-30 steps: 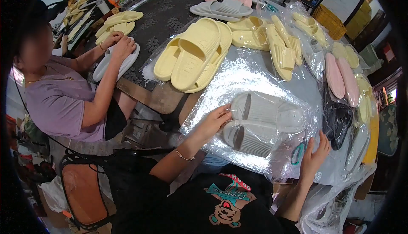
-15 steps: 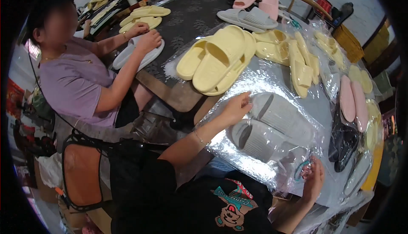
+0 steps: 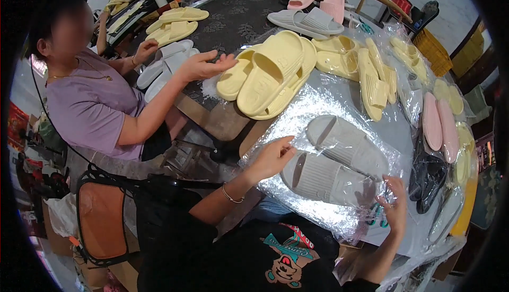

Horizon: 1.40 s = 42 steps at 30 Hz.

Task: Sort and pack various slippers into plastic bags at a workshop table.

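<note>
A pair of grey slippers [image 3: 323, 178] lies in a clear plastic bag [image 3: 305, 210] on the shiny sheet before me. My left hand [image 3: 271, 158] is at the bag's left edge beside the nearer slipper's heel, fingers curled on the film. At the toe end, my right hand [image 3: 393, 202] pinches the bag between thumb and fingers. Just under its fingertips is a teal-handled tool [image 3: 377, 216], perhaps small scissors; whether it hangs from the hand or lies on the table, I cannot tell.
Beyond the bag sit stacked yellow slippers [image 3: 275, 74]. Bagged slippers in yellow, pink [image 3: 440, 122] and black [image 3: 428, 178] line the right side. At the left, a co-worker [image 3: 95, 101] reaches a hand toward the yellow stack, near white slippers [image 3: 167, 64]. An orange-backed chair [image 3: 102, 218] stands behind.
My left hand has drawn back left and toward me. My right hand has moved up to the toe end, and the grey slippers shifted slightly. The co-worker's hand has left the white slippers.
</note>
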### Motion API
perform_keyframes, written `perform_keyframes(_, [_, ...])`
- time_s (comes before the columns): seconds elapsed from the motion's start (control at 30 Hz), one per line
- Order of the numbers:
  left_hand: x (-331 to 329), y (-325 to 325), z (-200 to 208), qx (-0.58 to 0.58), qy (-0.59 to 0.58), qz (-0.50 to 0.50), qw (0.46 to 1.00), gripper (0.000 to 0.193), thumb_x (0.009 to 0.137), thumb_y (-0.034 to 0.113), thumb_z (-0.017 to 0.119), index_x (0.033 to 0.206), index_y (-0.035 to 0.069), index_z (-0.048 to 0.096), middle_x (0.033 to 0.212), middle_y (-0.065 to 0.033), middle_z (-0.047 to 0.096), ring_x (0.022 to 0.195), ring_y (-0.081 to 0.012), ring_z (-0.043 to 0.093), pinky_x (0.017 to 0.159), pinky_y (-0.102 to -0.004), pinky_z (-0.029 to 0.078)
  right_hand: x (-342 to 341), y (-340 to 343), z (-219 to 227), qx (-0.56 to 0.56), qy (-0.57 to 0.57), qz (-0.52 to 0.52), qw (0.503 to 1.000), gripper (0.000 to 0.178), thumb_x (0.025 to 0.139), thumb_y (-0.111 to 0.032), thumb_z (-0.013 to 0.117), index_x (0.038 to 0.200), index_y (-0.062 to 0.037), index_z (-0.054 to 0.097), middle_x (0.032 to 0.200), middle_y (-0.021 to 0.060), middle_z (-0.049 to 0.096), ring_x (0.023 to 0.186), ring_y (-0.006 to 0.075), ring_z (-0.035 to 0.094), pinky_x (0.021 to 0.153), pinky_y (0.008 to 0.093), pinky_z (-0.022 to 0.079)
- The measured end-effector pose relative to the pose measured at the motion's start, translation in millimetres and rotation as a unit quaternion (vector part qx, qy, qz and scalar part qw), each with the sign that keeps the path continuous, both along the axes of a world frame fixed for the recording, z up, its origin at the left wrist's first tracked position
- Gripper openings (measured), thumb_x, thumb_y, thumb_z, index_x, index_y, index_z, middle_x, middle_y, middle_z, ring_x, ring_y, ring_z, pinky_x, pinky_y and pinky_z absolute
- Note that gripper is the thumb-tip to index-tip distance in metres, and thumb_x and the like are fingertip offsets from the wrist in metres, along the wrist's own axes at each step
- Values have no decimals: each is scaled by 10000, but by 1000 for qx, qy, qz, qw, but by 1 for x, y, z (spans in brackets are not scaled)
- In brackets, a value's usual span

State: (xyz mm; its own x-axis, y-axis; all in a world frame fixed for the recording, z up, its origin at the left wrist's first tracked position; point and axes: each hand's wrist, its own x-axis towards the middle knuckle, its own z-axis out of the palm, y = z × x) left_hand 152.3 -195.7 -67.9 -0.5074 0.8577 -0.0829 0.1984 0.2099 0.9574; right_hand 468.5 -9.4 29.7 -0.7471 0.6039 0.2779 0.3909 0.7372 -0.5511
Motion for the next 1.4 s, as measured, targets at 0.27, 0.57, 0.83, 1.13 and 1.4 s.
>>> perform_keyframes(0.27, [8,7,-10,-12,30,3,999,371,910,204,597,1209,-12,560,974,-154,678,847,-175,645,752,-308,508,-43,26,-43,18,-129,136,982,385,679,-119,711,1039,-12,624,898,143,608,825,337,578,736,393,465])
perform_keyframes(0.57, [6,10,-15,-18,39,-7,999,343,903,222,609,1177,15,594,986,-167,680,852,-200,659,770,-313,510,-92,-21,-43,51,-214,84,972,414,708,-235,687,1026,12,587,1027,222,535,935,392,493,822,462,392])
perform_keyframes(0.83, [-17,18,-38,36,-6,50,998,212,916,186,590,974,-16,618,807,-72,671,736,-86,604,654,-242,481,-112,-32,-24,72,-60,147,985,260,764,-156,623,979,-10,635,957,178,599,948,367,521,839,450,384])
perform_keyframes(1.13, [-2,14,-4,-31,169,156,973,139,898,184,552,937,67,618,827,-180,653,798,-374,632,676,-441,488,-32,-12,-23,101,-307,43,945,248,739,-144,661,861,66,615,940,264,574,946,426,505,911,489,388])
perform_keyframes(1.4, [-7,29,-18,-104,292,151,939,194,906,173,494,1085,110,535,826,-179,646,769,-389,625,680,-506,483,87,-8,-31,72,-184,-156,968,310,753,-13,627,1048,64,573,1056,260,549,1003,437,479,883,468,388])
